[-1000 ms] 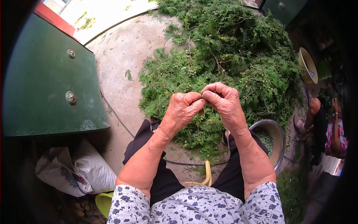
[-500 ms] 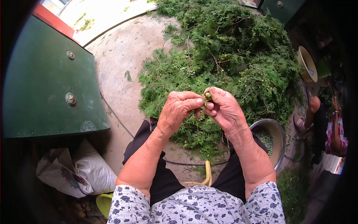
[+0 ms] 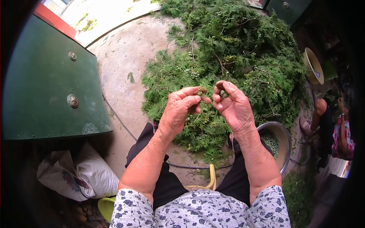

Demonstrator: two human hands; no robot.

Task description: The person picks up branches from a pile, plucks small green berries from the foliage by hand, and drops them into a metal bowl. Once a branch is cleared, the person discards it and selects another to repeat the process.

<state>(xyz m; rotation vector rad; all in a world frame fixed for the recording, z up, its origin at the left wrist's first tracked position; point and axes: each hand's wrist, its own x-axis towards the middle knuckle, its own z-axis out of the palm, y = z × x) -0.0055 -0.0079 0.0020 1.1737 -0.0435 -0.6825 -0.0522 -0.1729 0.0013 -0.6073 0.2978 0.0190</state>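
Note:
My left hand (image 3: 182,107) pinches a small green sprig (image 3: 200,91) with round cones on it between thumb and forefinger. A short gap away, my right hand (image 3: 236,105) is curled around a few small green cones (image 3: 223,93) that show between thumb and fingers. Both hands are above a large heap of cut evergreen branches (image 3: 243,64). By my right knee stands a metal basin (image 3: 283,148), partly covered by my forearm, with many green cones (image 3: 270,143) in it.
A green metal door panel (image 3: 42,83) stands at the left, above white sacks (image 3: 97,173). A dark hose (image 3: 121,122) crosses the concrete. A yellow basin (image 3: 315,66) and another person (image 3: 342,133) are at the right. A yellow curved bar (image 3: 212,176) lies between my legs.
My hands have drawn apart from where they met. The right one moved right and slightly up and now shows more cones; the left keeps the sprig.

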